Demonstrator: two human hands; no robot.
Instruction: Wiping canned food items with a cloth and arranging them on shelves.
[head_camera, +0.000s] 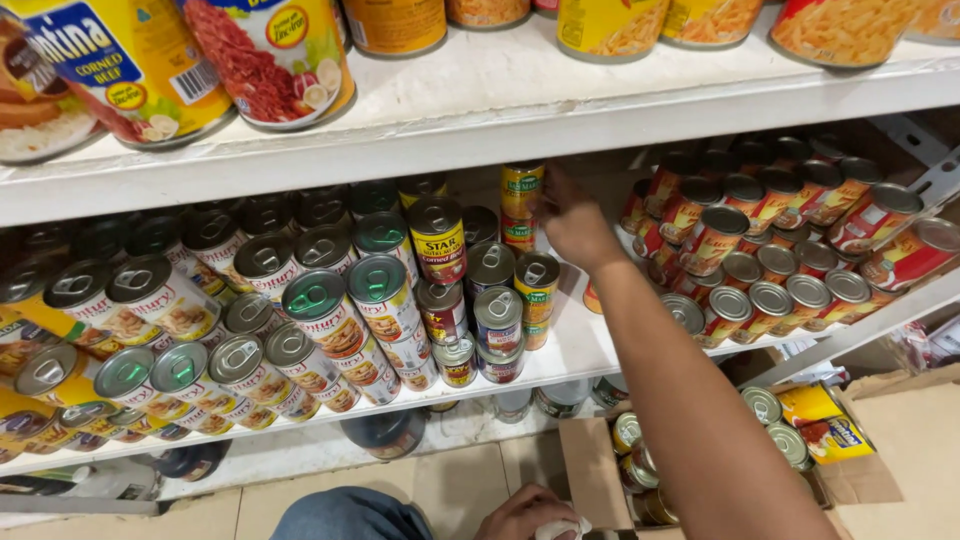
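Observation:
My right hand (572, 218) reaches deep into the middle shelf (580, 350). Its fingers close on a small yellow can with a green band (521, 187), which stands on top of another can (517, 232) at the back. Around it stand rows of ring-pull cans (385, 290), some stacked two high. My left hand (520, 512) is low at the bottom edge beside my blue-jeaned knee (345, 515), holding a crumpled white piece (563, 528) by the flap of a cardboard box (590, 465).
The upper shelf (480, 110) overhangs the hand and carries large yellow and red cans (270, 55). Red-labelled cans (780, 240) fill the right of the middle shelf. The open cardboard box on the floor holds several cans (632, 440). More cans sit on the bottom shelf (385, 432).

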